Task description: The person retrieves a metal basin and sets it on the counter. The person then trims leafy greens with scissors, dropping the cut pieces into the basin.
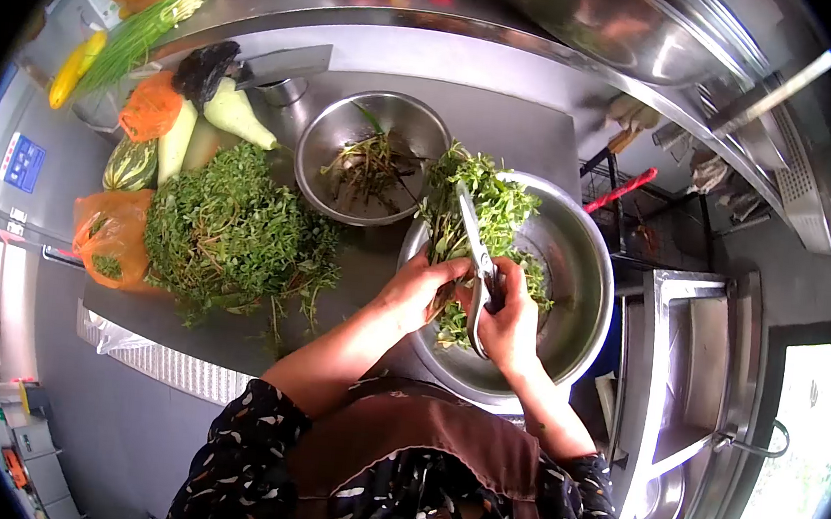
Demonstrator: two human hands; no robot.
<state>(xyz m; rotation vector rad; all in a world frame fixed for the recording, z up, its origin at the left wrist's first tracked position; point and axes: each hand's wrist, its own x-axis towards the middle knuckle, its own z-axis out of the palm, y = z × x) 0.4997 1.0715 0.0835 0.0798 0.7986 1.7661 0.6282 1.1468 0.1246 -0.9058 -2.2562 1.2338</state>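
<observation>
My left hand point(417, 291) is closed around the stems of a leafy green bunch point(460, 204), held over the left part of a large metal bowl point(587, 275). In my right hand point(509, 317) are metal scissors point(476, 240), their blades pointing away from me against the leaves. More cut greens point(536, 275) lie in the large bowl, partly hidden by my hands. A smaller metal bowl point(317, 142) behind and to the left holds stems and wilted bits point(374, 167). Left of my left arm rests a big heap of leafy greens point(236, 224).
Pale gourds point(236, 113), a striped squash point(131, 163), orange bags point(113, 233) and a cleaver point(289, 63) lie at the left. A shelf point(456, 24) with large bowls runs along the back. At the right stands a metal sink point(699, 354).
</observation>
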